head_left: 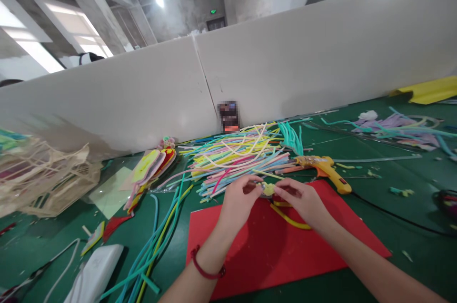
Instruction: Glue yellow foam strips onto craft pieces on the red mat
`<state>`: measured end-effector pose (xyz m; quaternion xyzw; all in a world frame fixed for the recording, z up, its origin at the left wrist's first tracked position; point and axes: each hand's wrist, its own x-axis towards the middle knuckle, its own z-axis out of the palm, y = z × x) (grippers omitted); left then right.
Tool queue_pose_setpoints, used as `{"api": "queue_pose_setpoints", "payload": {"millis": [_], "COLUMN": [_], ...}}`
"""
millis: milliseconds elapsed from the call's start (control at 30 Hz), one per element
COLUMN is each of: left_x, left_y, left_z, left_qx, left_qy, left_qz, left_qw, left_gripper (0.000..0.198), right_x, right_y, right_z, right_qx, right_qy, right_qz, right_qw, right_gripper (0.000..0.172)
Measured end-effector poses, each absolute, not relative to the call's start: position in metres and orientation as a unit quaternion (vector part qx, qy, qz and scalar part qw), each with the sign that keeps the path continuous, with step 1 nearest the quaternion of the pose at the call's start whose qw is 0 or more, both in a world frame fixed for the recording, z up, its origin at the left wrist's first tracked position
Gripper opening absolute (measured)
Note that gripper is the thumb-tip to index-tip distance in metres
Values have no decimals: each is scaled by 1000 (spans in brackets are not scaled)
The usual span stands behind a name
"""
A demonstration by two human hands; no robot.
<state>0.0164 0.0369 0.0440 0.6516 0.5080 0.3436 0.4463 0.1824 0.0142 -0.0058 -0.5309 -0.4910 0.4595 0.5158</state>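
Over a red sheet, my left hand and my right hand meet with fingers pinched. Between their fingertips is a small pale yellow-green fuzzy piece, partly covered by the fingers; its exact shape is too small to tell. A bright yellow chenille stem curves below the right hand over the red sheet. Just beyond both hands lies a big heap of coloured chenille stems. To the right of the heap rests a yellow hot glue gun, its nozzle pointing left.
A pale partition closes off the far side of the green table. At left are a beige lattice basket-like heap, stacked colourful fuzzy shapes, loose long stems and a white power strip. Scraps lie at right, near the glue gun's black cord.
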Motion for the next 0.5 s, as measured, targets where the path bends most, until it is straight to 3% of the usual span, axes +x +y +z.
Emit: {"api": "queue_pose_setpoints", "payload": {"millis": [500], "left_x": [4], "left_y": [41], "left_z": [62], "left_qx": [642], "left_qy": [530], "left_qz": [378], "left_qw": [406], "left_gripper": [9], "right_x": [189], "right_y": [16], "right_z": [-3], "right_qx": [-530], "right_qy": [-545], "right_qz": [426], "right_qw": [491], "right_gripper": [40]}}
